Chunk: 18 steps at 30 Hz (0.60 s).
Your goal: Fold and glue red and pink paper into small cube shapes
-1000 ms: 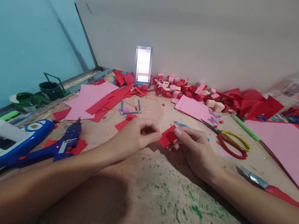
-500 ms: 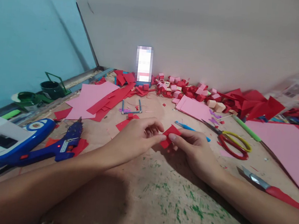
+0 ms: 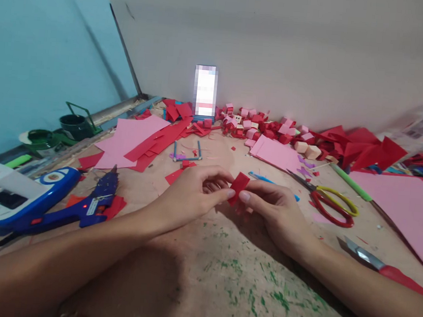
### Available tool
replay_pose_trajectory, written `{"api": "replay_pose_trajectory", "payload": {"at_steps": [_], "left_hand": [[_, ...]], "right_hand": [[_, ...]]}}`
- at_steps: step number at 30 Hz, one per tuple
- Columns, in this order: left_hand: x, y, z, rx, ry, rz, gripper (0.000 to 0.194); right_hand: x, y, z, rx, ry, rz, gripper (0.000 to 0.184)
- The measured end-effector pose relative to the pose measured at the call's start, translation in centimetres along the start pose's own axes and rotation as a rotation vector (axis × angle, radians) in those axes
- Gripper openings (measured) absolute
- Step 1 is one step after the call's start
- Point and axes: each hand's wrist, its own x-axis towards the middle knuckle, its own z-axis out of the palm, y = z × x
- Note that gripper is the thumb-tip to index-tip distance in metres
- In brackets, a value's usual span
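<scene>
A small red piece of paper [image 3: 239, 186] is pinched between both hands above the middle of the table. My left hand [image 3: 203, 190] has its thumb and fingers closed on the paper's left side. On the opposite side, my right hand [image 3: 272, 201] grips it between thumb and fingers; some of those fingertips are hidden behind it. The paper looks narrow and folded. Just behind my right hand lies a blue pen-like stick [image 3: 261, 177], partly covered by it. Beyond my left hand rests another red paper scrap [image 3: 174, 175].
A blue glue gun [image 3: 98, 200] lies at left beside a blue-and-white power strip [image 3: 32, 197]. Scissors [image 3: 335, 206] and a red-handled knife [image 3: 382, 266] lie at right. Pink sheets [image 3: 276, 153], paper-covered cubes [image 3: 251, 125] and a lit phone [image 3: 205, 91] are at the back.
The red paper has gone from a flat, wider square to a narrow folded shape. My left hand has moved onto it, and my right hand has shifted its hold.
</scene>
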Motion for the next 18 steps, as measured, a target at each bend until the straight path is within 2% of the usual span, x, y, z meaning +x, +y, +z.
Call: {"api": "replay_pose_trajectory", "payload": {"at_steps": [7, 12, 18], "left_hand": [[0.02, 0.35, 0.15, -0.072, -0.023, -0.087, 0.026], [0.03, 0.21, -0.24, -0.100, -0.059, -0.072, 0.024], [0.06, -0.08, -0.02, -0.267, -0.104, -0.045, 0.022]], "right_hand": [[0.04, -0.12, 0.00, -0.069, 0.048, -0.016, 0.012], [0.04, 0.05, 0.04, -0.022, 0.069, -0.001, 0.016], [0.05, 0.42, -0.20, 0.008, 0.105, 0.001, 0.006]]}}
